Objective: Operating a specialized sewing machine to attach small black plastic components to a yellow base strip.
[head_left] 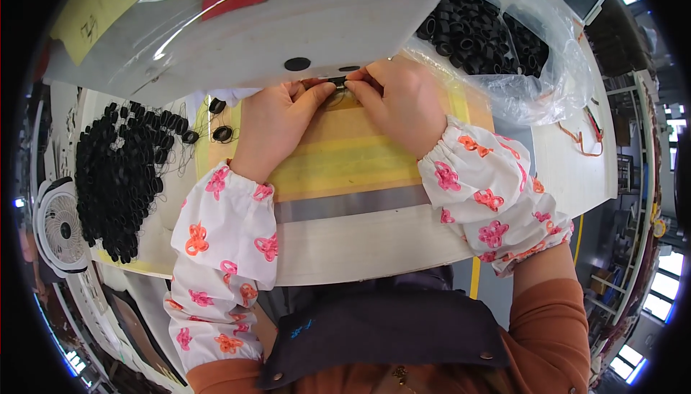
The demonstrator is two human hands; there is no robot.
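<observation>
Presently I see the left hand (282, 115) and right hand (404, 103) pinching a small black piece (338, 79) crosswise between them, by the glossy grey machine housing's (345, 23) near edge.

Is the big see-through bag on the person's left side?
No, the clear bag of black rings lies on the right side, beyond the right hand.
</observation>
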